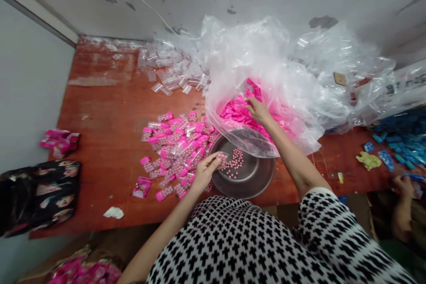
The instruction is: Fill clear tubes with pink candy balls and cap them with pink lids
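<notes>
At nine o'clock on the bowl (pixel 261 173), left hand (pixel 203 172) pinches a tube (pixel 222 158), perhaps against spills. At twelve, right hand's (pixel 259 111) grip is unclear.

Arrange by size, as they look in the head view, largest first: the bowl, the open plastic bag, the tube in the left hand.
1. Plastic bag
2. Bowl
3. Tube, partly covered by the left hand
</notes>
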{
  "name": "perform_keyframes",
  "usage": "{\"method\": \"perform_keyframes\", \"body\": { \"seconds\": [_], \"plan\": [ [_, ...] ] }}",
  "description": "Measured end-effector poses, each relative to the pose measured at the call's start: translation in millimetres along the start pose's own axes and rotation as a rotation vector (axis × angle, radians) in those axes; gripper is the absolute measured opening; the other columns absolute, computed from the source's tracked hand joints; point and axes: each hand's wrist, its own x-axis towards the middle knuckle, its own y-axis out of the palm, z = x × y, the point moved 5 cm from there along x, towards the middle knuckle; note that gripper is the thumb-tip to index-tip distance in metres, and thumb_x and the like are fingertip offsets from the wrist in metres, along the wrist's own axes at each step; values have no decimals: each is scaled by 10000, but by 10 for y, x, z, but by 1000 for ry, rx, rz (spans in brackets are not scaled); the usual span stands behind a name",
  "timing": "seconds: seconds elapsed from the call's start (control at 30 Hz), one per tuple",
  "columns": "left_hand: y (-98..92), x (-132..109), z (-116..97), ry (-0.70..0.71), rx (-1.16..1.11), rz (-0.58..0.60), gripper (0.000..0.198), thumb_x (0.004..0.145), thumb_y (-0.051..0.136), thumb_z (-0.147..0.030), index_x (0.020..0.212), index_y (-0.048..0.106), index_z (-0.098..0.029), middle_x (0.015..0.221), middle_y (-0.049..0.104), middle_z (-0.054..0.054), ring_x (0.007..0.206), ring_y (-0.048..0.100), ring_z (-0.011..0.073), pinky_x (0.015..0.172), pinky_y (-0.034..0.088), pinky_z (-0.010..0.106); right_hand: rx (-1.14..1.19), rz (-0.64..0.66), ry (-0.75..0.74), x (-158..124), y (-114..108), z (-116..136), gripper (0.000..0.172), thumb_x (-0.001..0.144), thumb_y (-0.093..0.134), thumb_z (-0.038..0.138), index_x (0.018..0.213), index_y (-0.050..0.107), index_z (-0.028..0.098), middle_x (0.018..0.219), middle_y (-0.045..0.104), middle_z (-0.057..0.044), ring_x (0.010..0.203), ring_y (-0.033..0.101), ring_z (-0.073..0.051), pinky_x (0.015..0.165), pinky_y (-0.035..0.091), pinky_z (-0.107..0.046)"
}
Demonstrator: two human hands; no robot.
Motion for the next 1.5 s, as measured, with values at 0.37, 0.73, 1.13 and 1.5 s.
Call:
{"method": "perform_keyframes", "body": {
  "seconds": [0.37,0.73,1.13,1.5],
  "plan": [
    [525,-150,-382,385,145,101,349,784,618,-399,1032,666,-158,1066,684,91,990,636,220,911,493,369,824,92,-165,-1516,-192,805,303,774,657,386,1004,610,195,878,626,-20,758,583,-138,689,485,-270],
    [465,-492,-257,500,380,112,297,788,612,-359,1012,693,-181,1039,699,65,946,650,206,886,501,342,456,-112,-339,-1965,-455,1139,242,840,585,372,1002,631,199,880,646,-42,795,583,-148,750,465,-284],
    [495,-725,-308,599,542,135,231,782,603,-359,908,737,-219,905,730,42,805,675,197,770,516,306,229,-34,-383,-2302,-245,1243,232,915,440,373,980,571,193,816,580,-69,775,560,-182,715,460,-303],
    [506,-561,-57,197,-22,86,464,677,692,-440,1046,685,-159,955,719,64,735,672,201,697,553,358,1027,68,17,-2316,-188,1037,445,753,667,418,1158,590,249,981,668,-48,926,629,-201,884,473,-393]
  ]
}}
